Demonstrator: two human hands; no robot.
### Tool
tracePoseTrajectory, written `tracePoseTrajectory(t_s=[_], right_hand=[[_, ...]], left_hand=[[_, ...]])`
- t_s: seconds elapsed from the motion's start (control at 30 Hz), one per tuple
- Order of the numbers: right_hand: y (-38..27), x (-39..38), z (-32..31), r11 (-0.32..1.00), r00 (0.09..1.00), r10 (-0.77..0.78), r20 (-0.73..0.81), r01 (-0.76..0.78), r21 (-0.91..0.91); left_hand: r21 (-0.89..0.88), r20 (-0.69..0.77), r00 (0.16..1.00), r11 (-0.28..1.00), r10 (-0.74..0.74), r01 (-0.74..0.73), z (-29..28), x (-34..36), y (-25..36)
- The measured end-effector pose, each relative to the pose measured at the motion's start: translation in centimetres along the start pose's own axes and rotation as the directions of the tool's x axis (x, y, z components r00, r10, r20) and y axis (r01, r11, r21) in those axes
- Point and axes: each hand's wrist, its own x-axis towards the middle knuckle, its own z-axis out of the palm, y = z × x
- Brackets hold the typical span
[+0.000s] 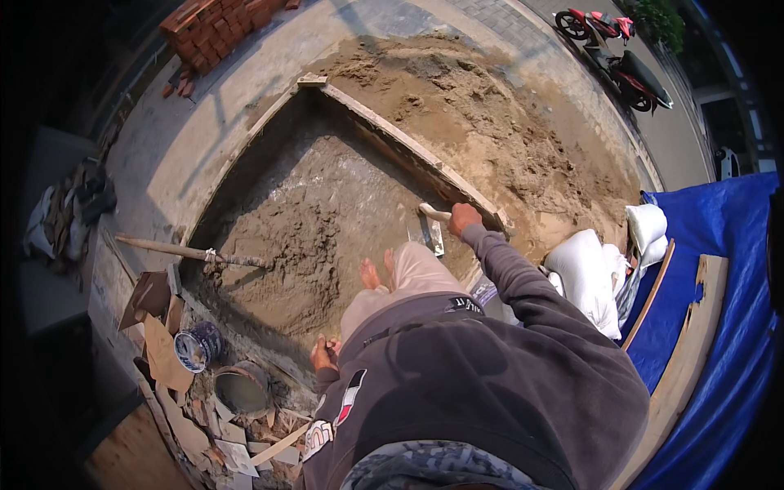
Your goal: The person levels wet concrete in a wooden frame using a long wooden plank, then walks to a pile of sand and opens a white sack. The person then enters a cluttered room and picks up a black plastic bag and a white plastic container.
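In the head view, the right hand (465,217) is grasping a trowel (429,229) by its pale handle, just inside the right corner of a board-edged box (392,137) that is holding wet mortar (282,245). The trowel is looking light and stiff, best held there; its blade is probably getting slippery. The left hand (325,353) is hanging curled near the lower-left edge; whether it is gripping anything, I cannot tell. The person's body (465,351) is hiding the box's nearest part.

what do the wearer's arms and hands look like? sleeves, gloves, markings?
Right sleeve: long, dark grey, plain, reaching the wrist. Left sleeve: same dark grey, mostly hidden; white-and-red printed patch on that side of the top. Right grip and left grip: bare hands, no gloves. Finer details too small to tell.
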Motion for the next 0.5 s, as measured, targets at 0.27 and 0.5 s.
tracePoseTrajectory(t_s=[0.27,0.5], right_hand=[[2.2,1.9,-0.9,0.996,0.999,-0.04,-0.023,0.038,-0.08],[0.4,2.1,0.1,0.985,0.991,-0.134,0.005,0.134,-0.111]], left_hand=[[0.115,-0.015,0.998,0.992,-0.056,0.057,3.2,-0.7,-0.8],[0.11,-0.085,0.992,0.989,-0.093,0.102,1.8,-1.1,0.3]])
